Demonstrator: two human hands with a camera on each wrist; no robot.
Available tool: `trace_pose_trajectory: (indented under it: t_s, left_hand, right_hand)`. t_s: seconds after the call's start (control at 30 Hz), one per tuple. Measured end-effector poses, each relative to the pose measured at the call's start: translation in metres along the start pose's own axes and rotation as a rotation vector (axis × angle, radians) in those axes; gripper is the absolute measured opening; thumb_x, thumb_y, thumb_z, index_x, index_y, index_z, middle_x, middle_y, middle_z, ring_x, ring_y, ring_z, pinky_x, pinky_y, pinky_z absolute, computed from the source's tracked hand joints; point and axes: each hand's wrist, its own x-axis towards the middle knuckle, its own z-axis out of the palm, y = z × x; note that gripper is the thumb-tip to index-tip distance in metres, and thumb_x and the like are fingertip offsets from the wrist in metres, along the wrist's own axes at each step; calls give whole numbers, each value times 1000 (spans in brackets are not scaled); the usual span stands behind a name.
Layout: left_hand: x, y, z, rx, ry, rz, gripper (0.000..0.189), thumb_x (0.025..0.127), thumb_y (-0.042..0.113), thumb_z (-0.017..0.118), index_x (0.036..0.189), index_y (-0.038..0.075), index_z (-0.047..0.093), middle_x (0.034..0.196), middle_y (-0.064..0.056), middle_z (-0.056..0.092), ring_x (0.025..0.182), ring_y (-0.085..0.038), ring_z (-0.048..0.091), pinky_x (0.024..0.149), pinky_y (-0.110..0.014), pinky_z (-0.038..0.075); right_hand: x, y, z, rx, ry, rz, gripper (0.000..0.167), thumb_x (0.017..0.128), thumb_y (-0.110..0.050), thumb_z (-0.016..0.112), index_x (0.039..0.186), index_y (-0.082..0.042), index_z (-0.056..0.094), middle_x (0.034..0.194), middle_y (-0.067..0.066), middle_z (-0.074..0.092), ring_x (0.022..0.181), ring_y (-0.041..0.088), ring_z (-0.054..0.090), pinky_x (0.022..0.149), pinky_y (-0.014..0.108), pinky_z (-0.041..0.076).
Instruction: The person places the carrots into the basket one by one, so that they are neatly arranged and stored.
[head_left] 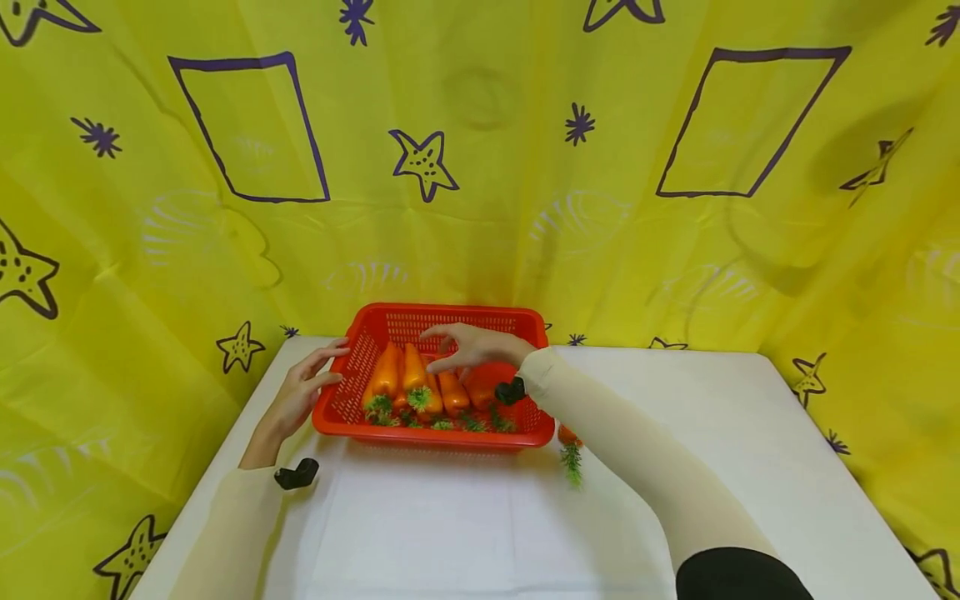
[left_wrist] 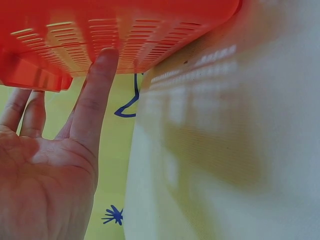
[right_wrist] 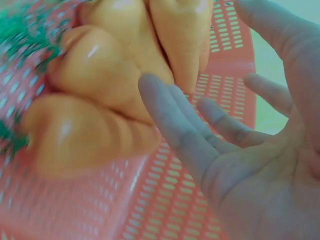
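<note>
A red plastic basket [head_left: 442, 437] with slotted walls stands on the white table. Several orange toy carrots [head_left: 414, 369] with green leafy tops lie inside it, mostly toward the left and middle. My left hand [head_left: 294, 400] is at the basket's left end, fingertips on the rim; in the left wrist view one straight finger [left_wrist: 95, 100] reaches the slotted wall. Over the carrots hovers my right hand [head_left: 483, 346], its fingers spread and nothing between them. The right wrist view shows its fingertips close by a carrot [right_wrist: 85, 135].
Another carrot [head_left: 572, 458] with a green top lies on the table by the basket's right side, partly hidden by my right sleeve [head_left: 622, 433]. A yellow patterned curtain [head_left: 480, 208] hangs behind and along both sides of the white table [head_left: 450, 525].
</note>
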Motion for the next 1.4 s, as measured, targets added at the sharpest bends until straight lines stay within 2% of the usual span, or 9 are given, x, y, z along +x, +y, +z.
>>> trace_pose_trajectory:
  t_s: [0.13,0.27,0.37,0.53,0.67,0.83,0.97,1.17,1.4]
  left_hand:
    - [-1,-1,0,7,2,-7,42,104,3,53,144,-8,48,167,-12,28,154,-29,20,99,-20,49]
    - [-1,-1,1,10,5,-10,42,104,4,53,144,-8,48,167,-12,28,152,-25,24,100,-19,48]
    - [-1,-2,1,7,2,-10,43,104,4,53,145,-8,47,167,-12,27,151,-23,26,99,-20,49]
    - [0,-3,2,4,6,-14,42,104,4,54,144,-6,48,167,-10,29,152,-29,23,98,-21,50]
    - [-1,-4,1,4,8,-14,42,104,4,53,144,-6,48,167,-11,29,152,-33,22,98,-21,50]
    - [-3,-4,1,-11,6,-10,41,104,3,53,144,-7,48,167,-11,28,154,-34,17,98,-21,51]
    - [-3,-3,1,-21,4,-4,40,104,2,53,143,-7,48,167,-12,28,155,-35,13,98,-21,51]
    - [-3,-2,2,-37,-2,-5,41,104,2,53,144,-8,47,167,-11,27,155,-33,15,97,-21,51]
    - [-1,0,2,-45,-4,-8,42,104,3,53,144,-8,46,168,-10,27,155,-33,14,96,-21,52]
  right_hand:
    - [-20,-3,-5,-174,45,-44,74,98,-32,71,160,-13,35,154,25,42,118,33,63,88,41,58]
    - [-44,-3,-11,-330,143,-123,76,96,-36,73,159,-14,37,147,22,49,105,29,66,93,41,54]
    - [-65,0,-16,-363,218,-184,78,94,-35,76,158,-13,39,141,22,53,96,31,67,90,45,55]
    - [-102,9,-23,-348,322,-213,79,92,-35,78,158,-13,41,141,21,52,95,35,63,85,46,53]
    - [-132,19,-28,-335,393,-203,78,91,-35,79,157,-13,42,142,18,53,94,31,62,81,43,53]
    - [-166,37,-32,-322,470,-167,76,90,-32,81,155,-16,45,138,16,56,90,29,64,72,37,56]
    - [-188,52,-31,-318,502,-119,75,90,-32,82,154,-18,46,136,12,57,90,24,63,72,36,57]
    - [-207,70,-26,-266,528,-96,75,90,-33,81,154,-18,45,137,10,56,92,19,62,73,38,57]
    - [-213,87,-17,-184,557,-67,71,91,-25,80,153,-13,47,134,17,57,90,21,66,71,35,59]
